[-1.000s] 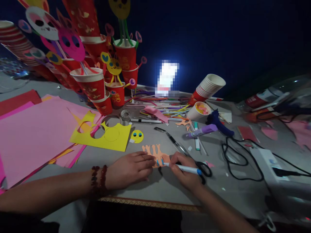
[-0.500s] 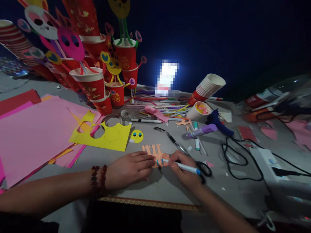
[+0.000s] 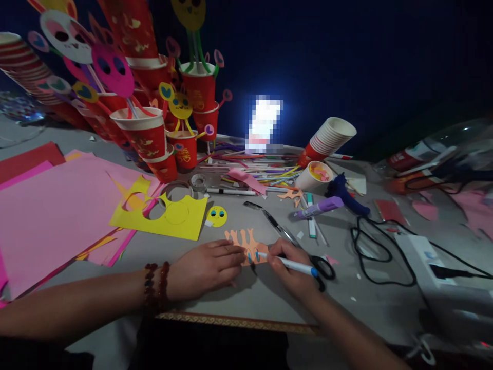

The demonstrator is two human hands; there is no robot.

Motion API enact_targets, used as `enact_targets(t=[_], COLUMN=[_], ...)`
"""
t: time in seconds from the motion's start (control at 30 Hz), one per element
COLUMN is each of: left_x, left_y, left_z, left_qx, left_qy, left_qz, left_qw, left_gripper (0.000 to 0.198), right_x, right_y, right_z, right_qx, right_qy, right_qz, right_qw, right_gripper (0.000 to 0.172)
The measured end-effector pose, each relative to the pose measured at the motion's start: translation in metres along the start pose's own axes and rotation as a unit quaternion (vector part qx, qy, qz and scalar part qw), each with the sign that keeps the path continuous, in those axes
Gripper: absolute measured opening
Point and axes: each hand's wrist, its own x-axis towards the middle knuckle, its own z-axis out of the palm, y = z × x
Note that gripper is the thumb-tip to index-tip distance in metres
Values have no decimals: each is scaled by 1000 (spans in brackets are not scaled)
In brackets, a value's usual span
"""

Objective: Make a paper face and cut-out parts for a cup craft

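An orange paper cut-out (image 3: pixel 246 242) with ear-like prongs and blue eyes lies on the grey table near the front edge. My left hand (image 3: pixel 206 268), with a bead bracelet at the wrist, lies flat on the table, its fingertips pressing the cut-out's left side. My right hand (image 3: pixel 293 272) is closed round a white pen with a blue cap (image 3: pixel 292 265), whose tip touches the cut-out's face. Black-handled scissors (image 3: pixel 292 241) lie just behind my right hand.
A yellow sheet with cut holes (image 3: pixel 169 216) and pink sheets (image 3: pixel 54 216) lie at the left. Red paper cups with paper faces (image 3: pixel 146 133) stand behind. A yellow face disc (image 3: pixel 216 216), a purple glue stick (image 3: pixel 318 208), a cup stack (image 3: pixel 329 137) and black cables (image 3: pixel 370 246) lie around.
The pen tip has shifted slightly left across the orange cut-out; my left hand has stayed in place.
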Motion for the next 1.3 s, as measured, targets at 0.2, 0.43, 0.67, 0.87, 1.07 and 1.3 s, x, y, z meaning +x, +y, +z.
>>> enact_targets(t=[0.2,0.43,0.67,0.87,1.07,1.3], left_x=[-1,-2,-2,-1,0,0], left_y=[0,-1,0,-1,0,0], left_z=[1,3,2,2,0,0], left_qx=[5,10,12,5,-2,1], left_qy=[3,0,0,-8,-5,-2], left_qz=[1,1,2,-1,-1,2], left_qw=[1000,1000,1000,1000,1000,1000], left_gripper=[20,20,19,18,19,19], right_x=[0,1,-1,-1,-1,0], right_y=[1,0,1,2,3,1], right_z=[0,0,-1,0,0,0], right_qx=[-12,-4,-6,-5,5,0], right_qy=[-7,1,-9,-2,-9,-13], right_qz=[-2,-7,-15,-25,-28,-23], right_qw=[1000,1000,1000,1000,1000,1000], right_gripper=[19,19,17,19,18,18])
